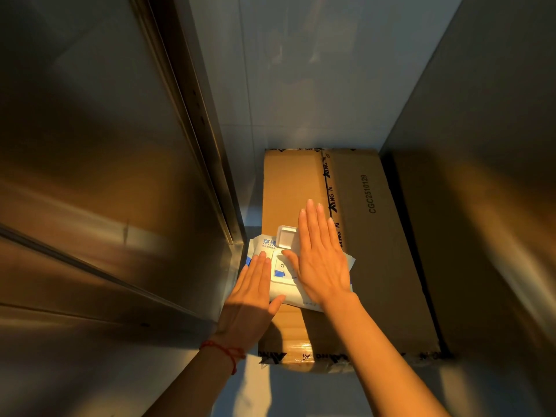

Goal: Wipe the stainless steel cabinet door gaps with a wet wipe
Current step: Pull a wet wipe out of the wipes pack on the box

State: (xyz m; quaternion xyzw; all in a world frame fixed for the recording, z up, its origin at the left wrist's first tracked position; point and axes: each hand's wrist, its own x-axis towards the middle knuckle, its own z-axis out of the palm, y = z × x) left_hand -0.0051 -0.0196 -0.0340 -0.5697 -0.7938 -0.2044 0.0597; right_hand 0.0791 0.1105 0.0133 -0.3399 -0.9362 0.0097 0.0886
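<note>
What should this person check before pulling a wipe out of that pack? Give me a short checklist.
1. Wet wipe pack rests on the cardboard box: ok.
2. Pack lid flipped open: ok.
3. Left hand flat on the pack to steady it: ok.
4. Right hand ready to pinch a wipe: not ok, its fingers lie straight over the pack.
5. A wipe showing at the opening: cannot tell, the hand hides it.
6. Cabinet door gap within reach at left: ok.
</note>
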